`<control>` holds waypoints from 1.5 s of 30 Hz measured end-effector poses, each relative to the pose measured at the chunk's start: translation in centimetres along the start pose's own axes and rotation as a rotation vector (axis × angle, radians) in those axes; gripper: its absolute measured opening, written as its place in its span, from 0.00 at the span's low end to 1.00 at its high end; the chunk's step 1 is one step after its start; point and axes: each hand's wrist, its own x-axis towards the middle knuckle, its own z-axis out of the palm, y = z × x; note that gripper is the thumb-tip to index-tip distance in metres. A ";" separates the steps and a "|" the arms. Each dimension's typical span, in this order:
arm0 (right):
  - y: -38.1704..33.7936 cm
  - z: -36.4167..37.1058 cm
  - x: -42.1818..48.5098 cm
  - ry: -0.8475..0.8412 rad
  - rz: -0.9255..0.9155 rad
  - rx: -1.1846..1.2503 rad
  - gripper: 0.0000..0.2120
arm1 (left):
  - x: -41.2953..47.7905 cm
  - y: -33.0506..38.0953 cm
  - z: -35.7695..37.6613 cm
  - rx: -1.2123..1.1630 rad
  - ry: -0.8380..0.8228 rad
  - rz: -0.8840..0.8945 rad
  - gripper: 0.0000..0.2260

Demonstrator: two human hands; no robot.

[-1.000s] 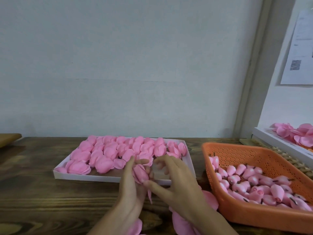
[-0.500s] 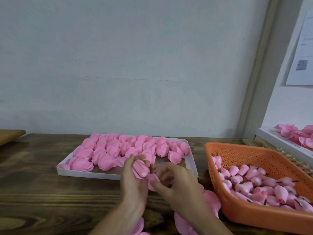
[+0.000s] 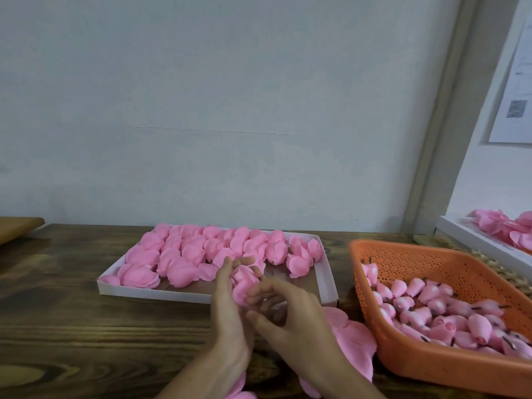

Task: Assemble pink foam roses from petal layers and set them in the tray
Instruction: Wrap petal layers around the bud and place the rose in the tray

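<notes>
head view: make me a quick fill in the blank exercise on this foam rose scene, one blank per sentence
1. The stemmed buds lie in the ____ basket.
2. The white tray of finished roses sits to the basket's ____.
3. The left hand grips an unfinished rose coloured ____.
4. Everything rests on a dark ____ table.

Missing words: orange; left; pink; wooden.

Both forearms angle in from the bottom centre of the frame. Left hand [image 3: 230, 309] stands edge-up, fingers and thumb wrapped round the foam rose [image 3: 244, 283]. Right hand [image 3: 296, 318] sits just right of it, fingers bent in, tips on the rose's lower side, thumb underneath.
</notes>
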 end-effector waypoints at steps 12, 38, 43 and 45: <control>-0.7 0.3 -0.4 0.064 -0.260 -0.384 0.16 | -0.6 0.0 0.1 0.051 -0.058 0.026 0.14; 1.0 -3.1 1.6 0.051 -0.104 -0.029 0.16 | 0.8 0.8 -1.2 0.409 -0.425 0.134 0.25; 1.0 -3.5 1.8 0.170 -0.247 -0.167 0.12 | 0.4 0.6 -1.2 0.554 -0.442 0.136 0.16; 0.9 -3.6 1.8 0.169 -0.294 -0.287 0.14 | 0.2 0.4 -1.0 0.593 -0.432 0.131 0.15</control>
